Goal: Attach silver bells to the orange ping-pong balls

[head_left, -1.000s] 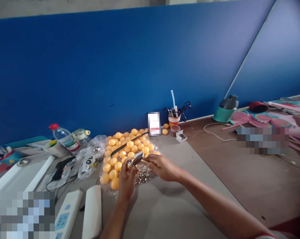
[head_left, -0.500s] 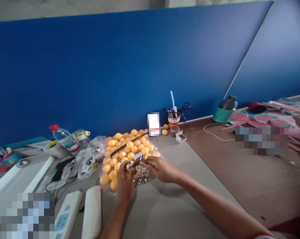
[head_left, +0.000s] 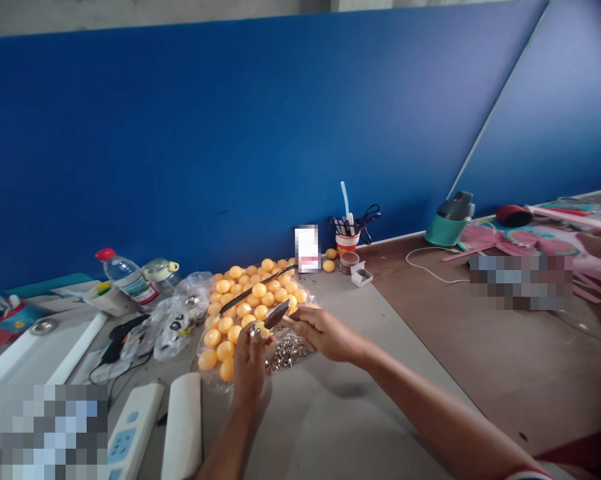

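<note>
My left hand [head_left: 249,363] is closed with its fingers pinched around a small shiny metal piece [head_left: 257,329]. A dark flat piece [head_left: 277,313] slants up from it towards my right hand [head_left: 325,332]. The right hand's fingers are pressed together beside that dark piece; what lies between them is hidden. Below both hands a heap of small shiny metal parts [head_left: 288,353] sits in clear plastic on the grey table [head_left: 340,413]. Behind them lies a clear bag of orange balls [head_left: 225,325], with a dark strap [head_left: 253,290] across it.
A white power strip [head_left: 135,427] and a white rounded bar [head_left: 183,427] lie front left. Plastic bags [head_left: 173,327] and a red-capped bottle [head_left: 128,277] stand beyond. Further right are a pen cup [head_left: 347,241], a small open box [head_left: 362,277] and a green bottle [head_left: 448,220].
The dark flat piece has turned and now points further up and right. A pale label-like patch by it no longer shows. Both hands have shifted only slightly.
</note>
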`<state>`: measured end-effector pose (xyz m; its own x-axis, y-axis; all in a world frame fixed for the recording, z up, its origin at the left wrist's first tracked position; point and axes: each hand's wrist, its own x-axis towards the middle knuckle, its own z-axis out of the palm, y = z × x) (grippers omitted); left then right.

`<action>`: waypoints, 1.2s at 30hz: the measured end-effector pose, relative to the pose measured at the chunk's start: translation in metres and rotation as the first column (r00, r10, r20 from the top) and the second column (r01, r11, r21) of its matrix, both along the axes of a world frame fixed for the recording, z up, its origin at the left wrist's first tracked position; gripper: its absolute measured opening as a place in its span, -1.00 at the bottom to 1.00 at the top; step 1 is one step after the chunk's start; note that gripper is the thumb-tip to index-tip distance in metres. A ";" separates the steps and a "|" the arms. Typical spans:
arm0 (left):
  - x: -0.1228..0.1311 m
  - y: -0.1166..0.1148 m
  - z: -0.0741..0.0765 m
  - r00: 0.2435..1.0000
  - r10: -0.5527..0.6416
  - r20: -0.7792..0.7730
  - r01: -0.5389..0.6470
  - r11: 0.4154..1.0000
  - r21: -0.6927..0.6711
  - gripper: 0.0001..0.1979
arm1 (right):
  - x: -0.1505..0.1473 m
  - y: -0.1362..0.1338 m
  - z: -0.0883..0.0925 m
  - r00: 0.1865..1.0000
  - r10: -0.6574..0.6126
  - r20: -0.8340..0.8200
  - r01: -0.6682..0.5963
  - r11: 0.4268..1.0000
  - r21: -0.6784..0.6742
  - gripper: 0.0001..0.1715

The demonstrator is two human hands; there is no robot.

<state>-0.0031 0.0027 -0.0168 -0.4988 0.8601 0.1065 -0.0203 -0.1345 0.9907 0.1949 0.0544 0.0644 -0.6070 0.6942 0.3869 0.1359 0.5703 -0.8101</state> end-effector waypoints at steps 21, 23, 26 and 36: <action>0.012 -0.003 0.021 0.906 -0.174 0.387 0.171 0.984 0.043 -0.38 | -0.003 -0.005 -0.004 0.999 0.045 0.025 -0.044 0.998 -0.047 -0.50; 0.011 -0.002 0.021 0.899 -0.168 0.404 0.165 0.985 0.043 -0.37 | -0.004 -0.006 -0.005 0.999 0.041 0.016 -0.040 0.999 -0.034 -0.53; 0.011 -0.002 0.022 0.888 -0.176 0.425 0.169 0.984 0.055 -0.37 | -0.003 -0.008 -0.002 1.000 -0.015 -0.011 0.015 0.999 -0.028 -0.53; 0.016 -0.007 0.028 0.958 -0.166 0.236 0.172 0.985 -0.008 -0.32 | -0.006 -0.016 0.001 0.999 0.037 -0.006 -0.038 0.999 -0.035 -0.51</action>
<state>0.0128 -0.0043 0.0116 -0.3540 0.9350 -0.0209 -0.2711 -0.0813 0.9591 0.1886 0.0381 0.0651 -0.6306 0.6844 0.3660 0.1102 0.5458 -0.8307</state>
